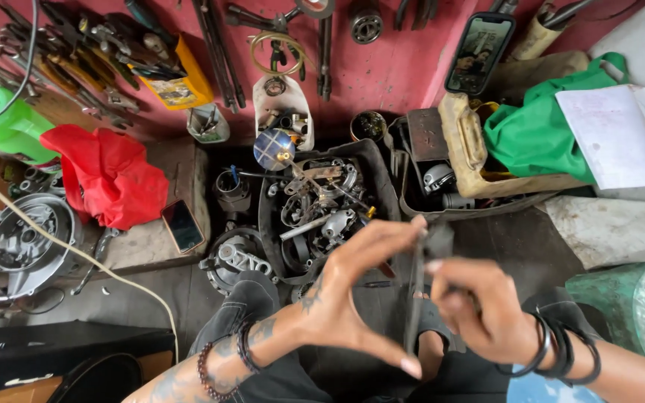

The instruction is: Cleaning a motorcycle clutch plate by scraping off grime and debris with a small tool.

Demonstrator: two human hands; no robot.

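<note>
My left hand (352, 291) spans a thin dark flat part (415, 298), a gasket-like strip held upright, with the forefinger at its top end and the thumb at its bottom end. My right hand (479, 302) pinches the same strip from the right side, fingers closed near its upper half. Both hands hover over my lap, just in front of a black tray (382, 172) filled with greasy metal engine parts. Both wrists wear dark bracelets.
A red cloth (106, 175), a phone (183, 225) and an engine cover (27, 239) lie left. A second phone (479, 52) leans on the red wall. Tools hang above. A green cloth (539, 127), white paper (614, 134) and a tan canister (464, 145) sit right.
</note>
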